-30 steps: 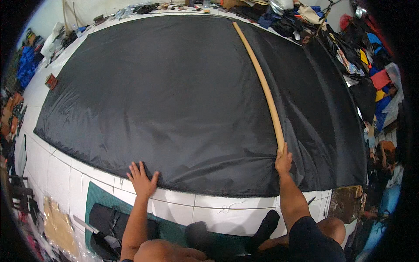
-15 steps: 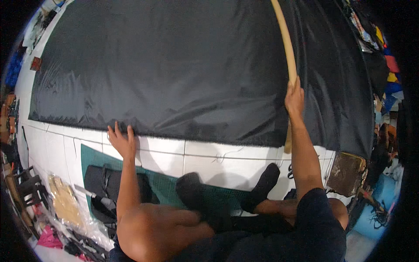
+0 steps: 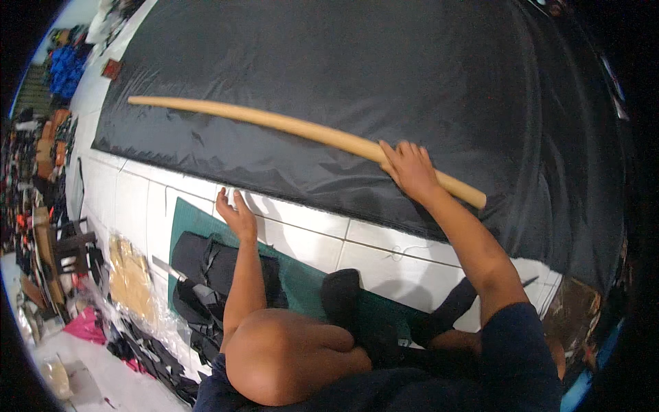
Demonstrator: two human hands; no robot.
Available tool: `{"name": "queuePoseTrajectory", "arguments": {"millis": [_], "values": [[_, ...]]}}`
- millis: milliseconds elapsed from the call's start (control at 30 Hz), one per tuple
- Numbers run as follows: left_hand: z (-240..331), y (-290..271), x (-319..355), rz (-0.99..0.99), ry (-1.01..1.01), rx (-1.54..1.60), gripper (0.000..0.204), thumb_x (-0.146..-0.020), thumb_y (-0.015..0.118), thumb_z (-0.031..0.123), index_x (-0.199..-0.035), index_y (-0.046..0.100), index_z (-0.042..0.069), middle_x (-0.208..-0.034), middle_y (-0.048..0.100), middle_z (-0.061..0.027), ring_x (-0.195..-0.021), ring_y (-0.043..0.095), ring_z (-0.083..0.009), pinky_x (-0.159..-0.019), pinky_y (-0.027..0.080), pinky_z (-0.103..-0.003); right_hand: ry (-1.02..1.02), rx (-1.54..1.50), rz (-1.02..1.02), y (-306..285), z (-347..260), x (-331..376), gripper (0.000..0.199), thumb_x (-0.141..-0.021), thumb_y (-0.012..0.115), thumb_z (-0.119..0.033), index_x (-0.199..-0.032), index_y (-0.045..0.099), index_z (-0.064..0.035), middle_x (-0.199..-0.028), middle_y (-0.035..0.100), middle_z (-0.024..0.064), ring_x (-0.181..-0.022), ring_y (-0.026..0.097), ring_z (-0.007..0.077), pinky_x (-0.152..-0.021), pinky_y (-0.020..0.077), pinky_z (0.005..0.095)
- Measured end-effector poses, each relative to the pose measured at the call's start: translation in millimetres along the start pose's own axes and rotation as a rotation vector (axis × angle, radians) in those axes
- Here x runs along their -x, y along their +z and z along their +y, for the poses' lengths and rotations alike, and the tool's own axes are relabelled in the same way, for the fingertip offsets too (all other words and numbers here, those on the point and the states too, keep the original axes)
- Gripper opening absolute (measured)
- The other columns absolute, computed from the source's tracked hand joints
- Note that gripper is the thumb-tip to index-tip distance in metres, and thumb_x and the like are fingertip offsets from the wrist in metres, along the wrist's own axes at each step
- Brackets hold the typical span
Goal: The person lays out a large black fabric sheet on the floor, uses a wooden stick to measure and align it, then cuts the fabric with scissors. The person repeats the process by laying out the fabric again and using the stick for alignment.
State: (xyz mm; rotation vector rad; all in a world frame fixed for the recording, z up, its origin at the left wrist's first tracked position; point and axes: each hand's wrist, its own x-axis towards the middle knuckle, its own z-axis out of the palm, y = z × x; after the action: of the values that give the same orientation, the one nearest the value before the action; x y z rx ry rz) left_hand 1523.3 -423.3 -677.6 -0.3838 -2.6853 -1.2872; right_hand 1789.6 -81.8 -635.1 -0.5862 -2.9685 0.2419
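A large sheet of black fabric (image 3: 329, 75) is spread over the white tiled floor, its frayed near edge running across in front of me. Lying slantwise over it is a long tan tube (image 3: 288, 125), maybe cardboard. My right hand (image 3: 414, 172) grips this tube close to its near right end, the fingers wrapped over the top. The far end points left across the cloth. My left hand (image 3: 237, 215) is held over the tiles just short of the fabric's edge, fingers apart, with nothing in it.
By my feet lies a green cutting mat (image 3: 302, 288) with black folded cloth (image 3: 195, 254) and a knife-like blade (image 3: 169, 268) on it. A plastic-wrapped tan package (image 3: 130, 271) is at left. A small reddish block (image 3: 111, 69) sits by the fabric's left edge.
The tube has swung from pointing away from me to lying across the fabric toward the left, in my right hand. My left hand has come off the fabric edge. The view has turned leftward.
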Motion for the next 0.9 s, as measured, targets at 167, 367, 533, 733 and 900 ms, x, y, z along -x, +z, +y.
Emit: {"name": "queuePoseTrajectory", "arguments": {"millis": [167, 367, 533, 733, 900], "values": [[-28.2, -15.1, -5.1, 0.095, -0.052, -0.069, 0.049, -0.099, 0.055, 0.033, -0.135, 0.047, 0.000, -0.130, 0.045, -0.0186, -0.114, 0.049, -0.0302, -0.095, 0.042, -0.041, -0.081, -0.111, -0.269, -12.8, -31.8, 66.9, 0.055, -0.092, 0.061, -0.037, -0.141, 0.049, -0.0145, -0.106, 0.055, 0.0112, -0.097, 0.053, 0.0267, -0.084, 0.0426, 0.0399], [-22.2, -6.6, -13.1, 0.078, -0.112, -0.066, 0.055, -0.099, 0.055, 0.029, -0.130, 0.047, -0.015, -0.127, 0.055, -0.0295, -0.117, 0.054, -0.0350, -0.101, 0.041, -0.042, -0.043, -0.280, -0.368, -19.8, -30.5, 106.6, 0.054, -0.095, 0.059, -0.035, -0.143, 0.047, -0.0147, -0.106, 0.053, 0.0133, -0.099, 0.053, 0.0276, -0.087, 0.0446, 0.0413], [-5.7, 7.0, -27.8, 0.137, -0.013, 0.039, 0.056, -0.100, 0.050, 0.034, -0.130, 0.048, -0.013, -0.131, 0.050, -0.0294, -0.123, 0.049, -0.0373, -0.104, 0.038, -0.044, -0.052, -0.343, -0.165, -23.7, -23.4, 117.9, 0.052, -0.095, 0.060, -0.033, -0.143, 0.048, -0.0154, -0.102, 0.051, 0.0128, -0.094, 0.052, 0.0265, -0.083, 0.0453, 0.0382], [28.4, 54.7, -63.4, -0.103, 0.355, -0.509, 0.063, -0.099, 0.048, 0.047, -0.145, 0.041, 0.005, -0.151, 0.032, -0.0294, -0.141, 0.024, -0.0500, -0.114, 0.018, -0.058, 0.087, -0.166, 0.023, -28.6, -19.2, 40.0, 0.048, -0.095, 0.059, -0.034, -0.142, 0.050, -0.0234, -0.098, 0.050, 0.0114, -0.087, 0.049, 0.0252, -0.077, 0.0431, 0.0392], [103.6, 83.2, -26.2, -0.510, 0.332, -0.688, 0.086, -0.092, 0.047, 0.063, -0.152, 0.028, 0.005, -0.157, 0.017, -0.0292, -0.146, 0.013, -0.0449, -0.117, 0.011, -0.058, 0.469, 0.012, 0.017, -3.3, -2.2, 0.3, 0.048, -0.097, 0.054, -0.036, -0.143, 0.047, -0.0265, -0.101, 0.051, 0.0133, -0.094, 0.053, 0.0313, -0.081, 0.0487, 0.0442]]}}
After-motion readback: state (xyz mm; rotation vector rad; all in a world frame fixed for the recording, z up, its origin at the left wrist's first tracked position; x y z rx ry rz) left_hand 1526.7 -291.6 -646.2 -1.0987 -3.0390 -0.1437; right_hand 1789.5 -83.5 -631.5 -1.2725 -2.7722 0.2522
